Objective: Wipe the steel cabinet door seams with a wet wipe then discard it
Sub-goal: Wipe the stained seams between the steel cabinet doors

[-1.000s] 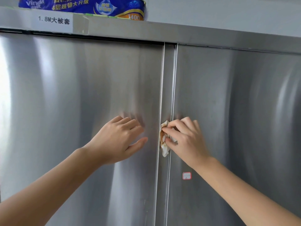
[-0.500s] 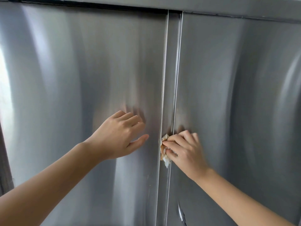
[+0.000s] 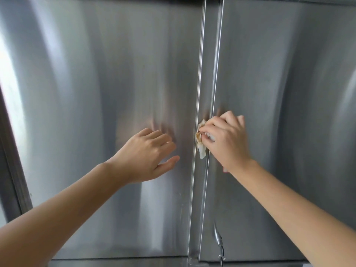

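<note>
We pinch the stained, crumpled wet wipe (image 3: 201,146) in our right hand (image 3: 225,140), pressing it against the centre seam (image 3: 209,74) at mid-height. Our left hand (image 3: 148,153) rests open on the left door (image 3: 96,93), near its right edge.

Storage area: steel cabinet doors (image 3: 92,83).

sticker (image 3: 225,169) mostly behind wrist, wipe (image 3: 201,150) partly covered
</note>
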Demonstrator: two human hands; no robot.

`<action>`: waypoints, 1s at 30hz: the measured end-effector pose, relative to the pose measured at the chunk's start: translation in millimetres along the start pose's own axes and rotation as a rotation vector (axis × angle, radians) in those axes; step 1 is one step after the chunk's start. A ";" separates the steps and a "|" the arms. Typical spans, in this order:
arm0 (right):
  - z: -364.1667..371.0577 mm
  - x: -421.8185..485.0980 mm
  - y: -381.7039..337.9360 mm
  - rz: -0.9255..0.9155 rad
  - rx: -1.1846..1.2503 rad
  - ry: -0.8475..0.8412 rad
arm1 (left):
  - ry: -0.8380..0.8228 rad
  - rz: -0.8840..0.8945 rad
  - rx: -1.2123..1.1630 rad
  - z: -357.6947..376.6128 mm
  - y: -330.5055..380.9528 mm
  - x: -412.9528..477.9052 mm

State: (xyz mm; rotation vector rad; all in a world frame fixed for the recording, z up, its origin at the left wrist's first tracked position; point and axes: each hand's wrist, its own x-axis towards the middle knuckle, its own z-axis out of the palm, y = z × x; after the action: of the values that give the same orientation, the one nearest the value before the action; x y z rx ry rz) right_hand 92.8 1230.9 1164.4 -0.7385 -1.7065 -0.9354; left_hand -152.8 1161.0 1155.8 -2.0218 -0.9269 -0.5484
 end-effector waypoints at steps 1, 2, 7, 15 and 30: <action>1.2 -1.9 -1.1 0.006 0.007 -0.003 | 0.001 -0.001 -0.002 -0.3 0.3 0.6; 1.8 -7.9 -2.9 0.010 0.015 -0.012 | 0.002 -0.001 -0.006 0.0 1.4 0.5; 4.1 -77.7 -25.2 -0.010 0.024 -0.166 | -0.045 -0.007 -0.032 8.1 14.4 -9.4; 4.1 -135.2 -46.3 0.090 0.033 -0.369 | -0.151 -0.002 -0.063 27.4 38.4 -45.9; 11.9 -137.2 -62.6 0.456 0.247 -0.370 | -0.129 -0.028 -0.102 32.8 37.3 -59.8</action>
State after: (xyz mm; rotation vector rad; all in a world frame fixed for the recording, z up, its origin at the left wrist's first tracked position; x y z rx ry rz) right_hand 76.8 1203.4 1016.4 -1.1208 -1.8145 -0.2772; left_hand -160.3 1149.0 1079.3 -2.1594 -1.0239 -0.4944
